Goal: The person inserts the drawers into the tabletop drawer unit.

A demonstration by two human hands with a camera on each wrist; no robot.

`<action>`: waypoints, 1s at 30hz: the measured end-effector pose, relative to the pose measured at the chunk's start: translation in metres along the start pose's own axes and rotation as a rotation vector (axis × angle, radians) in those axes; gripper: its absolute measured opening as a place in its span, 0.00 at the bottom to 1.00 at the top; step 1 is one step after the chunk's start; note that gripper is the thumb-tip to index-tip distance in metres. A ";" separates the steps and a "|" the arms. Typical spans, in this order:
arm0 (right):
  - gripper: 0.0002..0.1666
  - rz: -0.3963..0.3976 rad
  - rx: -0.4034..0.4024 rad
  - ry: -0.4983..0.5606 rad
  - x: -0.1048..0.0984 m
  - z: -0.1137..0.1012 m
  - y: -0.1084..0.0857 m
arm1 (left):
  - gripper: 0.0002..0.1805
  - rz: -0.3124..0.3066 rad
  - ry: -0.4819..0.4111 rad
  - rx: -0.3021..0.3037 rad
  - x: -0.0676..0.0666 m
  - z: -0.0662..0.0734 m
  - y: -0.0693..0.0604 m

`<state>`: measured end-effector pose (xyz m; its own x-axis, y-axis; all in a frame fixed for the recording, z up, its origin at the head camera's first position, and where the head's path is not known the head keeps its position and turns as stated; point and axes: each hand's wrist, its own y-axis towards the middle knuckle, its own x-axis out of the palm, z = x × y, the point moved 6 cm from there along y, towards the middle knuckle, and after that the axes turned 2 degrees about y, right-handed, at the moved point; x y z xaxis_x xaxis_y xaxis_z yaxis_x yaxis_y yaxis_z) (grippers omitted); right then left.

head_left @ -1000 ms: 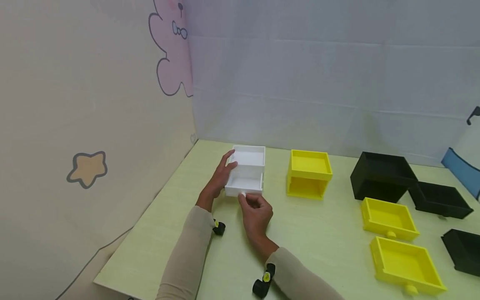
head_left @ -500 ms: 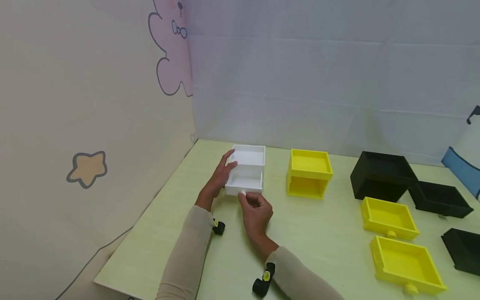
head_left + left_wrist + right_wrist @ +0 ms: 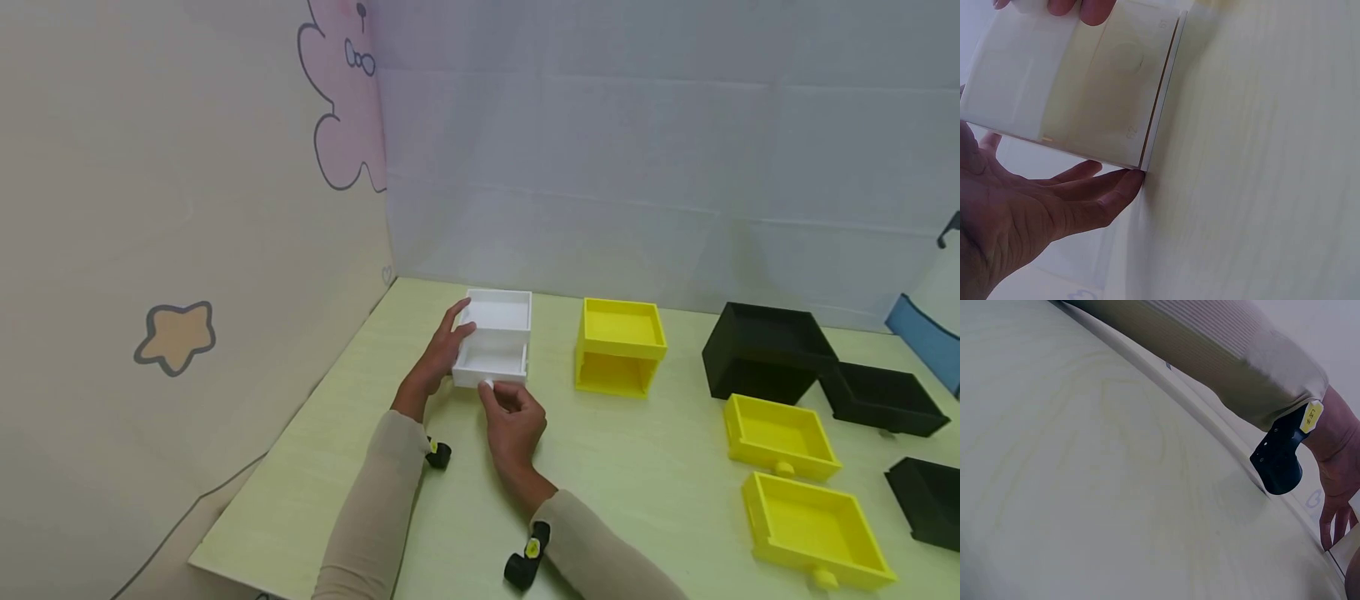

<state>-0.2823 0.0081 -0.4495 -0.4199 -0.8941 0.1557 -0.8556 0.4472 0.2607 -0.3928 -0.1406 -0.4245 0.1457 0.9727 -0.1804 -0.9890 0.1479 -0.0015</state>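
Observation:
In the head view a white box stands near the back left of the table, with a white drawer partly inside its lower opening. My left hand grips the box's left side, thumb over the top edge. Thumb and forefinger of my right hand pinch the round knob on the drawer's front. The left wrist view shows the left hand with its fingertips along the side of the white box.
To the right stand a yellow box with an open lower bay and a black box. Two yellow drawers and black drawers lie at the right. A wall borders the table's left side.
The white drawer has slid slightly deeper into the box, and my right hand has moved a little forward with its knob. My left hand keeps its place on the box.

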 end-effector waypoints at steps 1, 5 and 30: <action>0.08 -0.001 0.003 0.003 0.000 0.000 0.000 | 0.30 -0.004 -0.002 -0.002 0.000 0.000 0.000; 0.08 -0.003 0.005 0.017 0.001 0.001 -0.001 | 0.31 -0.013 -0.001 -0.005 0.000 -0.001 -0.001; 0.10 0.008 -0.006 0.003 0.005 0.003 0.006 | 0.30 0.018 0.004 -0.002 0.000 -0.003 0.001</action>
<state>-0.2907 0.0059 -0.4499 -0.4253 -0.8907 0.1608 -0.8505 0.4541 0.2656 -0.3934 -0.1407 -0.4280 0.1283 0.9744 -0.1846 -0.9914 0.1305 0.0002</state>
